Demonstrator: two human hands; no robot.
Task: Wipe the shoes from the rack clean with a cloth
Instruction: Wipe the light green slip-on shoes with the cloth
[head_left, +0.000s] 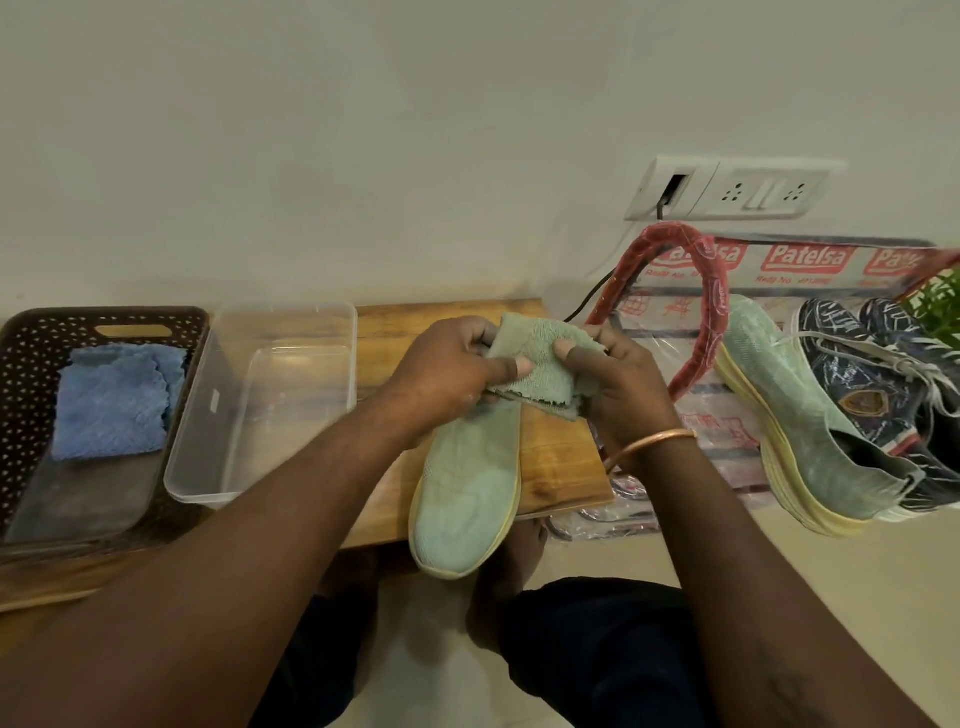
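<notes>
Mind the shoe (467, 488). It lies lengthwise on the board (561, 457) with its toe hanging past the board's near edge, and neither of your hands plainly steadies it. Press the cloth (535, 369) down hard near the toe and the shoe could tip or slide off that edge toward your feet. The cloth is also bunched and folded over. If you wipe with it like that, only a small patch will likely meet the knit, and dirt may just be smeared about. A loose corner hangs low over the shoe's heel end and could drag.

Both hands are closed on the cloth, over the board's middle and above the shoe's heel end. Your left hand (457, 364) pinches one side, thumb lying across the top. Your right hand (618, 384) pinches the other side, thumb on top and fingers curled beneath. I can't tell whether the left hand also touches the shoe underneath. The other shoes (831, 405) wait right of the board.
</notes>
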